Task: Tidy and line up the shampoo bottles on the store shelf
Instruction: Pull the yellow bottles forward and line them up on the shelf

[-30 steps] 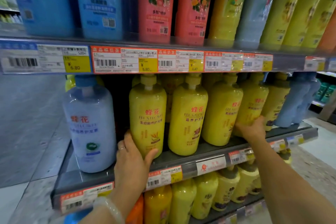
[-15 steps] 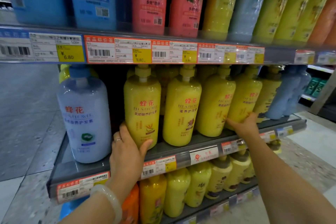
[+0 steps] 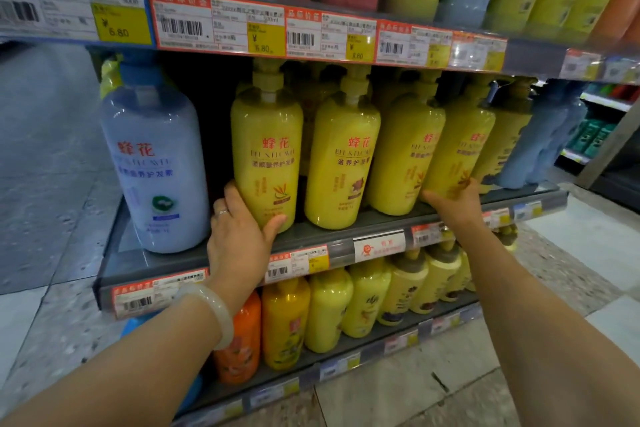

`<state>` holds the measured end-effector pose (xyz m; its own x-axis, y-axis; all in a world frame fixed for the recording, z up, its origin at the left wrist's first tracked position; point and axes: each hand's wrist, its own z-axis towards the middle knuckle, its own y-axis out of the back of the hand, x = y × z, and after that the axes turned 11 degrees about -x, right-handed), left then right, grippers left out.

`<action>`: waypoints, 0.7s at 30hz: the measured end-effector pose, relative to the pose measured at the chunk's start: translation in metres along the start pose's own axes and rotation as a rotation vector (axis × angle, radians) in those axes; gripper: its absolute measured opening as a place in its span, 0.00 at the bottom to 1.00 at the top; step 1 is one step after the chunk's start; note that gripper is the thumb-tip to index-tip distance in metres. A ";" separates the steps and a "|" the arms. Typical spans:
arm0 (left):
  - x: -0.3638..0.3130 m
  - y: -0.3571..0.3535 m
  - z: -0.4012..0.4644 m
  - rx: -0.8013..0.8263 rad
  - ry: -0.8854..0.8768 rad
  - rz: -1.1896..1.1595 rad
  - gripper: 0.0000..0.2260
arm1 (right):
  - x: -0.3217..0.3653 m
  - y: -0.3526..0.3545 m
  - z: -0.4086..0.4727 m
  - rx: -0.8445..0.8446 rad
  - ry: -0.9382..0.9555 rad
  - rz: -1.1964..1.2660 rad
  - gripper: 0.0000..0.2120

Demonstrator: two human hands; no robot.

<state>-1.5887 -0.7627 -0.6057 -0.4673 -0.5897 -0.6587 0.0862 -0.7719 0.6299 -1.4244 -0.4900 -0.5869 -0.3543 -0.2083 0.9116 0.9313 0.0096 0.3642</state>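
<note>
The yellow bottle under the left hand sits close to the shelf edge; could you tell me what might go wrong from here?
1. The left hand grips the yellow bottle only near its base, so this tall bottle could tip forward off the shelf.
2. Sliding it sideways could knock the neighbouring yellow bottle.

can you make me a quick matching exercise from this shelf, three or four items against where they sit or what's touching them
Things:
1. pale blue bottle
2. first yellow bottle
3. fourth yellow bottle
4. orange bottle

Places:
A. on the shelf below
B. gripped low down by the left hand
C. far left of the middle shelf, untouched
D. touched at its base by the right hand

Pairs: 1-C, 2-B, 3-D, 4-A
</note>
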 end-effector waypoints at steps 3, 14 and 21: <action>0.000 0.001 0.000 0.004 -0.004 -0.003 0.39 | 0.003 -0.001 -0.009 -0.043 0.034 0.011 0.41; -0.002 0.004 -0.001 0.020 -0.010 -0.022 0.39 | 0.031 -0.033 -0.101 0.012 0.224 0.047 0.34; 0.001 0.007 0.001 0.069 0.013 -0.078 0.38 | 0.031 -0.037 -0.123 0.207 0.272 -0.198 0.38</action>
<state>-1.5897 -0.7685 -0.6012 -0.4588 -0.5320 -0.7117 -0.0113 -0.7974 0.6034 -1.4596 -0.6170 -0.5955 -0.4643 -0.4774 0.7460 0.8005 0.1344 0.5841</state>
